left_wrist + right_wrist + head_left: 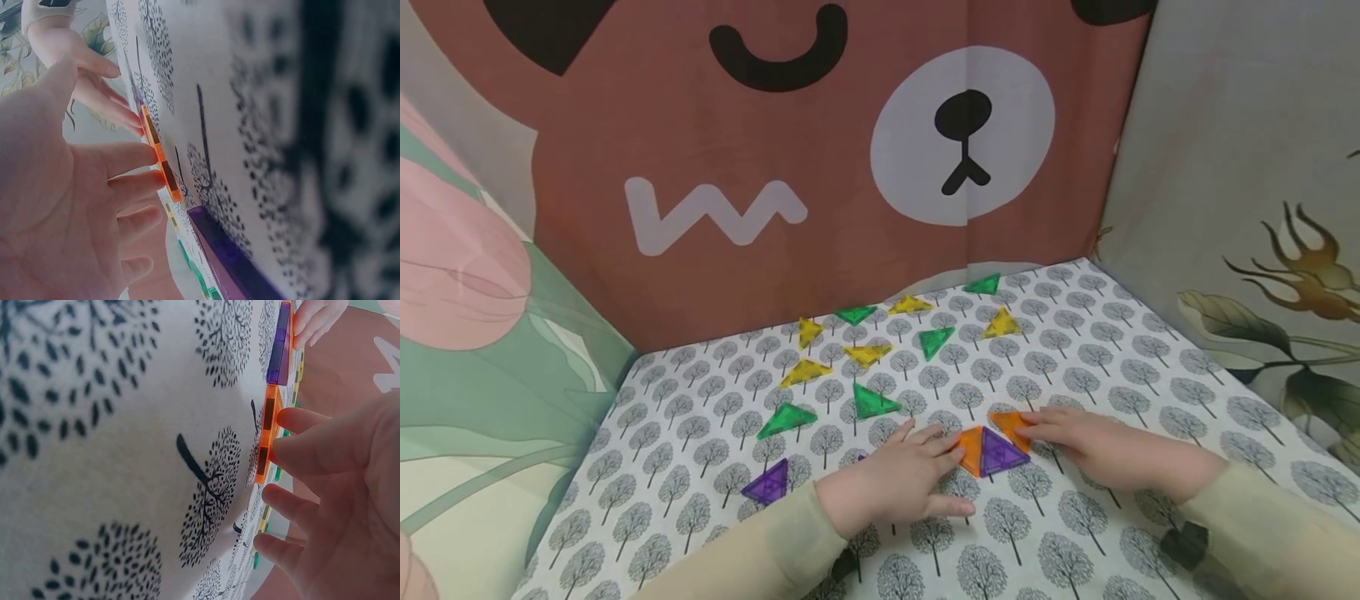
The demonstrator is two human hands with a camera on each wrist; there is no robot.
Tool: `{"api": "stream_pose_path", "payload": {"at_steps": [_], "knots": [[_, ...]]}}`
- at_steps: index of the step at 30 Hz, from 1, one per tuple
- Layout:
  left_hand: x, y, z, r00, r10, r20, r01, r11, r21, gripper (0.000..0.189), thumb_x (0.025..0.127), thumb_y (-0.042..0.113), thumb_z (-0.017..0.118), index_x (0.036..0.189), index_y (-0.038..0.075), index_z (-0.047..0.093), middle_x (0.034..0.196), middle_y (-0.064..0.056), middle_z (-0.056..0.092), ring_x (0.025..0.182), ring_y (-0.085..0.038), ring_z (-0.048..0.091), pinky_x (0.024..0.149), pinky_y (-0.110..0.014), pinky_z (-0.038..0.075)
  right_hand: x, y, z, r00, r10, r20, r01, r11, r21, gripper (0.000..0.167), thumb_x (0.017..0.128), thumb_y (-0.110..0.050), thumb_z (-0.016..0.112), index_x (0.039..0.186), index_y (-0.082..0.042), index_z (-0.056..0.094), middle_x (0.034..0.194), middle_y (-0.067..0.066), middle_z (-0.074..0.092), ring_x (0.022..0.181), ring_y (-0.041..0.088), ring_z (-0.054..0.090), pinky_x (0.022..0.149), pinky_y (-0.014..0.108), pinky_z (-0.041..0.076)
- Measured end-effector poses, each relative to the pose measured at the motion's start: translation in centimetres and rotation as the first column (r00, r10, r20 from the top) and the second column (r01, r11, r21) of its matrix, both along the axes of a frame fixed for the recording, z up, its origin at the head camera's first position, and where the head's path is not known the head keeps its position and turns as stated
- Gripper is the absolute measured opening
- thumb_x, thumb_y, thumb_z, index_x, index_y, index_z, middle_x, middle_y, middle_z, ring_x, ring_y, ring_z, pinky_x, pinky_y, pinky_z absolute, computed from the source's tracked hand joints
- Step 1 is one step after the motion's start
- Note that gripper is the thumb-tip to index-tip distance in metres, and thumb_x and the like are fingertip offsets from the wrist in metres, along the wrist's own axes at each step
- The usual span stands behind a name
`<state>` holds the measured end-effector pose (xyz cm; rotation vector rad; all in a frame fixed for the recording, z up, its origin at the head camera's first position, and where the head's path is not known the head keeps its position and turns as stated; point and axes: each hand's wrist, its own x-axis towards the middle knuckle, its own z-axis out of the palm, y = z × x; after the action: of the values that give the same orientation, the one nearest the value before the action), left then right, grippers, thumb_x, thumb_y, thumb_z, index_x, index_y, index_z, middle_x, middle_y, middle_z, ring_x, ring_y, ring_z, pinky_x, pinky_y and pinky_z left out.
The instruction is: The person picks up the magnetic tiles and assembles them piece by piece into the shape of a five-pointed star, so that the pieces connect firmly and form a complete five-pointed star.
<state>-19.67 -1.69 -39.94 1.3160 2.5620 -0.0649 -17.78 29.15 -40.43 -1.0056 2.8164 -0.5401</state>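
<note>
Midway along the near part of the table, a purple triangular tile (1002, 454) lies between two orange triangular tiles, a left one (971, 452) and a right one (1009, 427). My left hand (898, 477) rests its fingertips on the left orange tile, palm down with fingers spread. At the other side, my right hand (1105, 446) touches the right orange tile with its extended fingertips. In the left wrist view, an orange tile (161, 159) sits by the left fingertips. The right wrist view shows an orange tile (267, 434) against my right fingers, adjoining a purple tile (279, 356).
Several green tiles (874, 402) and yellow tiles (867, 356) lie scattered toward the back. A purple tile (767, 483) lies left of my left hand, and another purple bit is mostly hidden behind that hand. A bear-print cloth (820, 267) hangs behind the tree-patterned tabletop (685, 458).
</note>
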Motion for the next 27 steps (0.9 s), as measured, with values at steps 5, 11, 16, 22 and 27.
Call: {"api": "stream_pose_path", "payload": {"at_steps": [5, 11, 16, 22, 27], "knots": [[0.0, -0.1, 0.0, 1.0, 0.0, -0.012, 0.0, 1.0, 0.009, 0.091, 0.088, 0.079, 0.019, 0.156, 0.02, 0.031, 0.161, 0.001, 0.021, 0.148, -0.025, 0.015, 0.118, -0.053, 0.007, 0.1, 0.0, 0.0, 1.0, 0.004, 0.016, -0.004, 1.0, -0.012, 0.051, 0.093, 0.007, 0.051, 0.14, -0.012, 0.056, 0.148, 0.013, 0.046, 0.134, 0.043, 0.04, 0.107, 0.064, 0.03], [0.0, 0.0, -0.2, 1.0, -0.002, -0.015, 0.002, 1.0, 0.011, 0.091, 0.088, 0.079, 0.019, 0.156, 0.019, 0.032, 0.161, 0.001, 0.022, 0.148, -0.025, 0.015, 0.118, -0.053, 0.008, 0.6, -0.6, 0.1, 1.0, -0.019, -0.003, 0.019, 1.0, -0.002, 0.052, 0.092, 0.008, 0.053, 0.141, -0.009, 0.056, 0.146, 0.015, 0.048, 0.132, 0.042, 0.042, 0.106, 0.062, 0.033], [0.0, 0.0, -0.3, 1.0, -0.004, -0.014, 0.004, 1.0, 0.018, 0.091, 0.088, 0.079, 0.019, 0.156, 0.019, 0.031, 0.161, 0.001, 0.022, 0.148, -0.025, 0.015, 0.118, -0.053, 0.007, 2.2, -2.3, 0.6, 0.989, -0.046, -0.142, 0.056, 0.996, 0.065, 0.045, 0.089, -0.001, 0.067, 0.133, -0.009, 0.062, 0.107, 0.002, 0.065, 0.096, 0.022, 0.062, 0.082, 0.042, 0.055], [-0.1, -0.1, -0.4, 1.0, -0.014, -0.023, 0.014, 1.0, 0.024, 0.09, 0.089, 0.079, 0.019, 0.156, 0.019, 0.032, 0.161, 0.001, 0.022, 0.148, -0.025, 0.016, 0.118, -0.053, 0.008, 4.3, -4.3, 1.0, 0.988, -0.155, 0.021, 0.15, 0.977, 0.152, 0.048, 0.09, -0.016, 0.07, 0.137, -0.015, 0.061, 0.083, -0.01, 0.06, 0.071, 0.008, 0.056, 0.066, 0.036, 0.053], [0.0, -0.1, -0.4, 0.999, -0.012, -0.04, 0.013, 1.0, 0.016, 0.09, 0.088, 0.079, 0.019, 0.155, 0.02, 0.032, 0.161, 0.002, 0.022, 0.148, -0.026, 0.017, 0.118, -0.053, 0.009, 4.6, -4.9, 0.7, 0.98, -0.197, 0.025, 0.189, 0.964, 0.185, 0.052, 0.09, -0.022, 0.071, 0.14, -0.02, 0.058, 0.08, -0.007, 0.059, 0.068, 0.01, 0.055, 0.064, 0.037, 0.053]]}}
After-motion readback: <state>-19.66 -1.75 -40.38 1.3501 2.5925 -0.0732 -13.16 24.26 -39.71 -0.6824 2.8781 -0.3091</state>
